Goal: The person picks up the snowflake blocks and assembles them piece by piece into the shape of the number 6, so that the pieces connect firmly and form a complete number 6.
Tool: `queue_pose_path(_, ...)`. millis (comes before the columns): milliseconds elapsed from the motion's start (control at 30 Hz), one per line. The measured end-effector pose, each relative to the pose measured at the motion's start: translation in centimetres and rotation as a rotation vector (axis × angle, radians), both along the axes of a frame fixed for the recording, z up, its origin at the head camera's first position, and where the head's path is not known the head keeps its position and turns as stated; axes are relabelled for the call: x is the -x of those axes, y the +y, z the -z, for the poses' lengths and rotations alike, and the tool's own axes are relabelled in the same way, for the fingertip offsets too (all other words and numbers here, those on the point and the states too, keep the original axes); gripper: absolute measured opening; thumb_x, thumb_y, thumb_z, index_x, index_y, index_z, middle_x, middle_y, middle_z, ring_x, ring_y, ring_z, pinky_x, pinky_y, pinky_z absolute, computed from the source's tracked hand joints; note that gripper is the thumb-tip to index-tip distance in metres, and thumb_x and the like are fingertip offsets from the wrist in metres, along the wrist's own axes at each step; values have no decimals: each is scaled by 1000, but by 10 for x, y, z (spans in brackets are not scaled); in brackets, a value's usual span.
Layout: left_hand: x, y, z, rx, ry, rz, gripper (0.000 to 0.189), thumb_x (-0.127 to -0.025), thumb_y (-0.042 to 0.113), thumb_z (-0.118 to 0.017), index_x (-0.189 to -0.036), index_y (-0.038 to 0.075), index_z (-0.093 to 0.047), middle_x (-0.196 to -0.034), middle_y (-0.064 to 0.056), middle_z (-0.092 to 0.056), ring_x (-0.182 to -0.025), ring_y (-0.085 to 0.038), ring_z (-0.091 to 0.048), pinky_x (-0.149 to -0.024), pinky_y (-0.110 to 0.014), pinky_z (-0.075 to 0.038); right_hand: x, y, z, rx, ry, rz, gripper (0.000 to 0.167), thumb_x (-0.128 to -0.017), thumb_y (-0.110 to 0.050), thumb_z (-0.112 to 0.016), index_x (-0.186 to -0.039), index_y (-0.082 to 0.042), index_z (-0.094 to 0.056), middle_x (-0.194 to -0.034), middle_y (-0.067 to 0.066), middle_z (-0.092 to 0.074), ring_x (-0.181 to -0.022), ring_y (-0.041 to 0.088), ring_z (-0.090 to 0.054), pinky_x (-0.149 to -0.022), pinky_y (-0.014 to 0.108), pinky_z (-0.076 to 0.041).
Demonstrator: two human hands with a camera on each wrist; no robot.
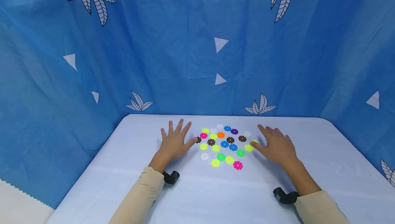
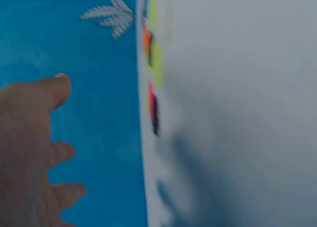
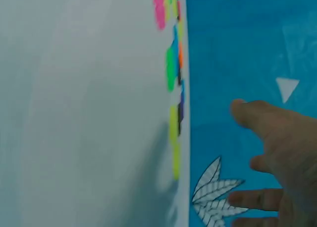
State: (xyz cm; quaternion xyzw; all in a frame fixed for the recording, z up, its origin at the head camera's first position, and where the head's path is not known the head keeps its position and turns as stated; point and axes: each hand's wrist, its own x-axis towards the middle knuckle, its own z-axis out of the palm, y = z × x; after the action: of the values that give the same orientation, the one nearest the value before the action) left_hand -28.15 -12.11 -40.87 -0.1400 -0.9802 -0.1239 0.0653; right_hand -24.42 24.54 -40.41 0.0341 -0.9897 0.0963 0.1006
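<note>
Many small notched plastic snowflake discs lie spread over the table, among them a pink disc (image 1: 236, 166), an orange disc (image 1: 219, 136), a purple disc (image 1: 232, 132) and a white disc (image 1: 203, 157). To their left, my left hand (image 1: 173, 143) hovers with fingers spread, its thumb overlapping a dark brown disc (image 1: 199, 140) in the head view. On the other side my right hand (image 1: 276, 145) is held over the table, fingers extended, thumb tip over a yellow-green disc (image 1: 254, 141). Neither hand holds anything. Both wrist views show the discs edge-on, beyond the hands' shadows.
The white-covered table (image 1: 197, 196) ends at a blue cloth backdrop (image 1: 172, 52) printed with leaves and triangles, which also stands along both sides. A black wrist camera (image 1: 171, 178) is on the left wrist, another black camera (image 1: 287, 197) on the right.
</note>
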Motion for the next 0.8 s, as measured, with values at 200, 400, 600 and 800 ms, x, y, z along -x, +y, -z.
queue_pose_path(200, -18, 24, -22, -149, -29, 161, 61, -97, 51, -61, -146, 16, -55, -148, -7, -52, -139, -36, -43, -109, -63, -31, -11, -24, -14, 63, -123, -132, 64, -81, -41, -84, -132, -7, -65, -114, 20, -67, -106, 41, -63, -76, 55, -57)
queue_pose_path(400, -33, 46, -18, -196, -116, 333, 47, -96, 42, -65, -133, 13, -66, -119, -3, -69, -108, -21, -62, -90, -44, -50, -21, -44, -16, 131, -285, -285, 45, -78, -27, -88, -118, -14, -73, -93, -2, -65, -86, 17, -62, -65, 31, -55)
queue_pose_path(600, -35, 57, -1, -159, -198, 402, 44, -93, 37, -73, -127, 10, -69, -105, 2, -68, -93, -11, -62, -82, -31, -52, -23, -53, -6, 131, -326, -355, 36, -78, -24, -89, -111, -18, -76, -88, -8, -60, -84, 11, -58, -70, 30, -54)
queue_pose_path(800, -36, 60, 9, -66, -177, 414, 37, -91, 32, -76, -124, 14, -72, -102, 5, -62, -86, -8, -54, -77, -25, -49, -23, -57, 0, 114, -300, -330, 27, -77, -22, -90, -99, -22, -75, -85, -10, -55, -81, 10, -54, -71, 28, -52)
